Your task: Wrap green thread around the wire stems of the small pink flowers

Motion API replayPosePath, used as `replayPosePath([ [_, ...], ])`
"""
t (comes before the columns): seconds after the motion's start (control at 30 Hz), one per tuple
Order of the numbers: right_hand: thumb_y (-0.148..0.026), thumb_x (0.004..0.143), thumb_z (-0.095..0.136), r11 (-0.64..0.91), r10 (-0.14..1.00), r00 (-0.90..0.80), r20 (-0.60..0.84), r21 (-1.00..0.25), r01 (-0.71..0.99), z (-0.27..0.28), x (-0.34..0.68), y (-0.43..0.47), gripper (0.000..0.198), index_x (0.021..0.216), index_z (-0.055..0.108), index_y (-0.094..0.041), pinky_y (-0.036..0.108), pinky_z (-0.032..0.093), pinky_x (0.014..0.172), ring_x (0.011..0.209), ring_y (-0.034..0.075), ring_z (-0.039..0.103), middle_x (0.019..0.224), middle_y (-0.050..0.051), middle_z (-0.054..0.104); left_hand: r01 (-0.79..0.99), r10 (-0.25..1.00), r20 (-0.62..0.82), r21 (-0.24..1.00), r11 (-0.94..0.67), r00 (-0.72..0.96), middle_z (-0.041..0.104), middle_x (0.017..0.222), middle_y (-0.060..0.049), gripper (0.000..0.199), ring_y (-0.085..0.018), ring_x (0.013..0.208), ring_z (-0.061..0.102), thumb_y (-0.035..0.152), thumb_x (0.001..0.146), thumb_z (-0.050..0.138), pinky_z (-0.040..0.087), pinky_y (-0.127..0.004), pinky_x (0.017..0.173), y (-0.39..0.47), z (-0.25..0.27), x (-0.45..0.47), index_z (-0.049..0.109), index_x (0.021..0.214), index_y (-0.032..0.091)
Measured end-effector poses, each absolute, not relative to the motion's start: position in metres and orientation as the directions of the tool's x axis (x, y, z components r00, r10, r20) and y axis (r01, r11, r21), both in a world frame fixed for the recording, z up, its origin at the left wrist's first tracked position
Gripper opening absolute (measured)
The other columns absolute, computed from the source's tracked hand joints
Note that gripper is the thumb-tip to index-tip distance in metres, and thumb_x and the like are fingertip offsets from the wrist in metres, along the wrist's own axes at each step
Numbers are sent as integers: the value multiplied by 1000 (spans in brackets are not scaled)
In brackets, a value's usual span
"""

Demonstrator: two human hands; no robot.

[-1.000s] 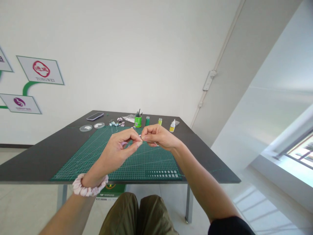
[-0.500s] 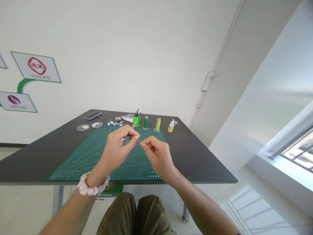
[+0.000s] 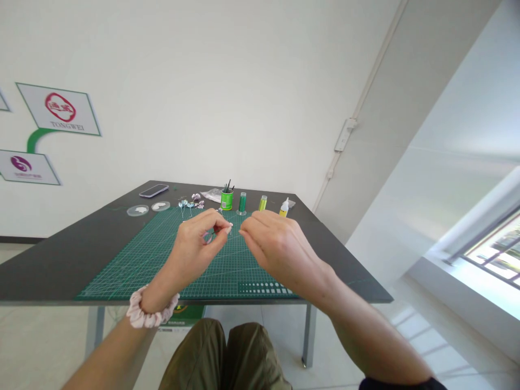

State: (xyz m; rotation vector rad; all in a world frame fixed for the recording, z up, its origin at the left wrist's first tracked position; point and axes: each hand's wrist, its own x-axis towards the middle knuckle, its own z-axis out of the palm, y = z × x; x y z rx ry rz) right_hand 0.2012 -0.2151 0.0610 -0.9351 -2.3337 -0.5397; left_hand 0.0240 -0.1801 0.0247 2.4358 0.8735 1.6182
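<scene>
Above the green cutting mat (image 3: 146,260), my left hand (image 3: 199,238) is closed in a pinch. A small whitish piece (image 3: 230,227) shows at its fingertips, too tiny to name, and a bit of pale lilac shows behind the curled fingers. My right hand (image 3: 280,244) faces it a short gap away, back of the hand up, thumb and fingers pressed together. Whatever it pinches is hidden. Behind my hands stand a dark green thread spool (image 3: 242,203) and a yellow-green thread spool (image 3: 263,202), the latter partly covered by my right hand.
A green can (image 3: 227,200) with dark tools stands at the back, beside a clear plastic bag (image 3: 211,195). Small wired flowers (image 3: 187,205) lie to its left. Farther left are two shallow dishes (image 3: 138,210) with white contents and a phone (image 3: 154,190). A glue bottle (image 3: 284,208) stands right.
My right hand has turned over, back upward, and risen slightly to the right, now covering part of the yellow-green spool and glue bottle. My left hand stays nearly in place, still pinching.
</scene>
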Motion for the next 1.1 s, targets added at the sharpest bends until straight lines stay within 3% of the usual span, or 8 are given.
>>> replayPosePath([
  [0.13,-11,92,46,737,559,-623,546,17,676,82,206,-209,24,72,60,-14,28,30,59,63,13,43,68,3,56,333,529,761,421,-844,376,60,67,1,17,-11,61,53,14,86,52,40,-24,58,-182,29,23,59,71,17],
  [0.3,-14,87,55,756,655,-576,488,-431,493,91,214,-187,20,67,57,-16,25,29,56,55,8,38,58,-5,46,246,544,737,486,-839,400,61,68,1,17,-11,63,54,15,86,55,41,-23,58,-185,34,21,59,70,17],
  [0.43,-32,81,66,631,698,-584,415,-741,228,76,218,-164,24,65,57,-16,23,27,49,51,7,35,55,-7,44,220,556,732,512,-830,394,61,68,1,16,-11,63,55,14,85,56,41,-23,58,-187,37,21,61,70,17],
  [0.6,-37,71,77,361,768,-560,310,-932,-21,42,213,-154,28,65,59,-16,23,23,43,42,5,36,49,-9,44,213,587,737,547,-809,335,60,68,1,15,-11,63,54,14,84,56,40,-22,57,-187,36,19,61,69,18],
  [0.73,-40,68,78,181,823,-506,259,-963,-198,20,201,-164,31,63,58,-17,22,23,41,40,4,31,49,-9,44,241,600,750,550,-800,278,59,67,2,13,-11,62,53,15,83,56,41,-22,57,-185,32,19,60,70,17],
  [0.83,-40,72,74,200,856,-438,274,-957,-209,8,191,-176,29,64,57,-18,22,23,40,40,5,30,45,-11,39,288,593,772,528,-799,228,60,66,2,15,-11,61,54,15,83,56,41,-23,58,-183,28,21,59,68,17],
  [0.97,-31,83,61,489,845,-256,469,-872,17,0,183,-191,22,67,53,-19,22,26,43,44,8,33,50,-8,40,370,545,813,452,-812,202,60,66,2,15,-11,62,54,13,83,55,42,-22,60,-180,23,23,58,69,16],
  [1.1,-16,90,49,765,614,-245,750,-489,419,1,182,-202,21,70,56,-17,24,34,53,54,10,45,60,-2,53,446,488,840,352,-823,239,61,70,0,16,-11,66,57,11,87,54,43,-23,64,-179,17,22,58,72,16],
])
